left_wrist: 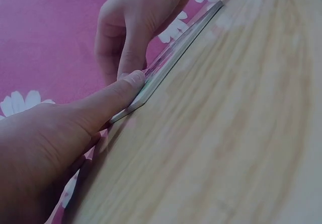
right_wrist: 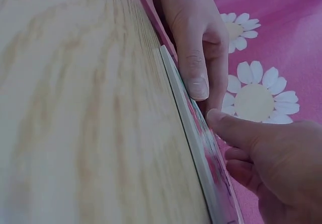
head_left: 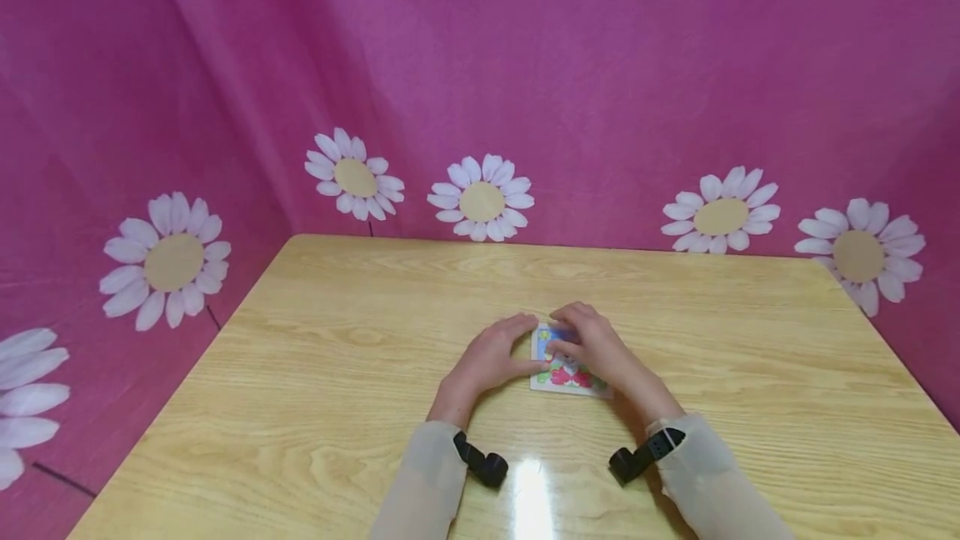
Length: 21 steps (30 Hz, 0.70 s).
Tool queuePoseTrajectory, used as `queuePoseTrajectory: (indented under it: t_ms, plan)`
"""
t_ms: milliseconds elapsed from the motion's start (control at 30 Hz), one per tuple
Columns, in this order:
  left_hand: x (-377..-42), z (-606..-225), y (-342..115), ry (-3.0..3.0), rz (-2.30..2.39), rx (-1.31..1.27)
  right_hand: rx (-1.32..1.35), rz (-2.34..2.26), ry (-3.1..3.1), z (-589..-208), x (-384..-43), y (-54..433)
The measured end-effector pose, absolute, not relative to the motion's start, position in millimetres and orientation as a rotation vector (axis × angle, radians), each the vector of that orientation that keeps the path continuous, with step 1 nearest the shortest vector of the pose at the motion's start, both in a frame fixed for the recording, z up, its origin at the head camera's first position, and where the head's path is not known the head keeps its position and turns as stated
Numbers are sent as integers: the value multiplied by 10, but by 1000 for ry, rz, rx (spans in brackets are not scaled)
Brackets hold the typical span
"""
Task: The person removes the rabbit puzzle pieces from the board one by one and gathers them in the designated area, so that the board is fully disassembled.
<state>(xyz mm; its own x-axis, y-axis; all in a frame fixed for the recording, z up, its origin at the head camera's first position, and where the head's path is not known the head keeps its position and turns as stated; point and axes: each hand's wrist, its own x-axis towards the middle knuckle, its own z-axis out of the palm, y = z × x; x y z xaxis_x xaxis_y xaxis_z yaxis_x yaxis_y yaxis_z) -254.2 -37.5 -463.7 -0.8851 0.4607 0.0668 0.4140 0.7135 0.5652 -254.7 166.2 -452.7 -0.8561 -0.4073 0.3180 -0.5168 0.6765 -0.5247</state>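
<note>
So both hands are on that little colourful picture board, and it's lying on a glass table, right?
Not glass: the head view shows a light wooden table with visible grain. The rest holds: the left hand and the right hand both touch the colourful board lying flat on it.

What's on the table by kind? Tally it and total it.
Picture board, flat and colourful: 1
Hands touching it: 2, left hand and right hand
Wooden table: 1
Black wrist cameras: 2, and
Total: 6
</note>
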Motion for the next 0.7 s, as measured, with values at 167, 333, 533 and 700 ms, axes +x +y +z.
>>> queuePoseTrajectory:
  t_ms: [167,333,533,700]
  plan:
    - [-2541,-4614,-364,2856,854,750,762,859,-2775,-4520,-2595,1650]
    - [-2535,-4596,-366,2851,864,758,810,840,-2814,-4490,-2644,1655]
    - [-2536,-4604,-374,2840,881,768,866,817,-2899,-4427,-2692,1642]
    - [-2542,-4629,-372,2840,880,758,921,831,-2985,-4381,-2725,1635]
